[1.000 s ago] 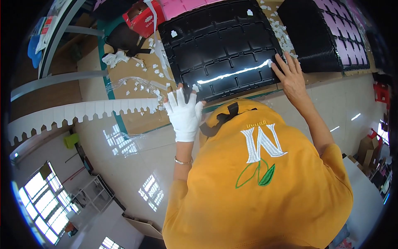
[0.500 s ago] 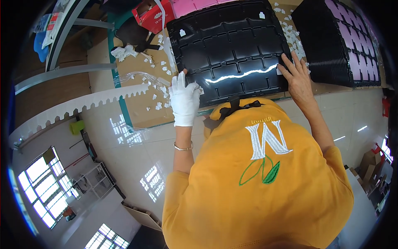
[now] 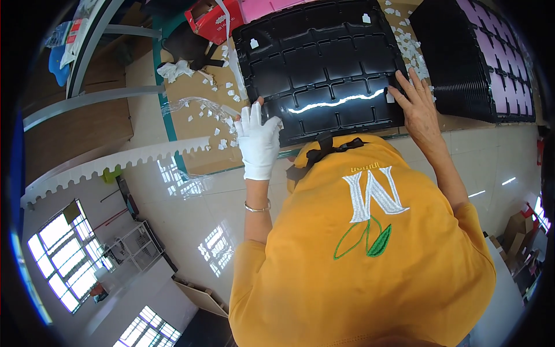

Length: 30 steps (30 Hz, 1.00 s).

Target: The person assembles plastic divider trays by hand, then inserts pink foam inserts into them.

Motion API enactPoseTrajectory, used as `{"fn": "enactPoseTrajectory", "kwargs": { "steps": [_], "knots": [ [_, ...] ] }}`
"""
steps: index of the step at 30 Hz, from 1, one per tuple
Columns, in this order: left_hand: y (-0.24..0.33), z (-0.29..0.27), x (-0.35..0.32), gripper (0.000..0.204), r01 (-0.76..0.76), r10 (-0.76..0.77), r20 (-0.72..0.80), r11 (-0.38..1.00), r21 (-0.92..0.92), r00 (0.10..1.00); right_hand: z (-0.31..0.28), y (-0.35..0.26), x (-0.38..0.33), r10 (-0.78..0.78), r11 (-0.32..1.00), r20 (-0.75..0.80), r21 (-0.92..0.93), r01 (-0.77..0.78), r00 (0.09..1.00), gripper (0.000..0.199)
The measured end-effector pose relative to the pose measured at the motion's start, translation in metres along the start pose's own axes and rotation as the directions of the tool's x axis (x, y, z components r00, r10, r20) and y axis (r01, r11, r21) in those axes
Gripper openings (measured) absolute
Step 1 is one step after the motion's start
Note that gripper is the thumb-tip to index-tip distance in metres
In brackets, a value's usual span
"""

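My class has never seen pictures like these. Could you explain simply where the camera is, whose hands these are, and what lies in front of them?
There is no robot here: one person works with two hands. A wide fisheye camera on the person's head looks down, which is why straight edges bend and the yellow shirt fills the foreground.

The left hand, in a white glove with bare fingertips, and the bare right hand rest at opposite sides of a black plastic tray. Neither is visibly lifting it.

Around it, white scraps lie scattered on brown cardboard. A stack of black trays stands to the right, and a red box sits beyond, to the left.
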<state>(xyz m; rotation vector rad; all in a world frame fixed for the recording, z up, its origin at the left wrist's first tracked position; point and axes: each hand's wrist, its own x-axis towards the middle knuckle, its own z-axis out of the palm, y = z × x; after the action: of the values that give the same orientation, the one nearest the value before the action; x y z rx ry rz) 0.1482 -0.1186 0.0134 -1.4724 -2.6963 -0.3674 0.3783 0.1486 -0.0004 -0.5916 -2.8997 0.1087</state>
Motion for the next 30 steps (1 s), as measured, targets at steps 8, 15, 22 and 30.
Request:
{"fn": "enactPoseTrajectory", "kwargs": {
  "steps": [8, 15, 22, 30],
  "knots": [
    [-0.009, 0.010, 0.007, 0.010, 0.034, -0.033, 0.025, 0.999, -0.038, 0.999, -0.010, -0.006, 0.010, -0.008, 0.994, -0.140, 0.107, 0.023, 0.990, 0.039],
    [-0.010, 0.004, 0.015, 0.011, -0.007, 0.010, 0.095, 0.999, -0.032, 0.995, -0.011, -0.012, 0.010, -0.011, 0.991, -0.129, 0.132, 0.029, 0.992, 0.035],
    [-0.001, 0.001, -0.010, 0.016, -0.094, 0.094, -0.119, 0.996, 0.010, 0.988, -0.015, -0.011, 0.006, 0.003, 0.986, -0.171, 0.167, 0.026, 0.985, 0.036],
    [-0.048, -0.018, -0.020, 0.030, 0.063, -0.140, -0.238, 0.950, -0.305, 0.961, -0.016, -0.009, 0.011, 0.062, 0.984, -0.155, 0.176, -0.034, 0.986, 0.036]
  ]
}}
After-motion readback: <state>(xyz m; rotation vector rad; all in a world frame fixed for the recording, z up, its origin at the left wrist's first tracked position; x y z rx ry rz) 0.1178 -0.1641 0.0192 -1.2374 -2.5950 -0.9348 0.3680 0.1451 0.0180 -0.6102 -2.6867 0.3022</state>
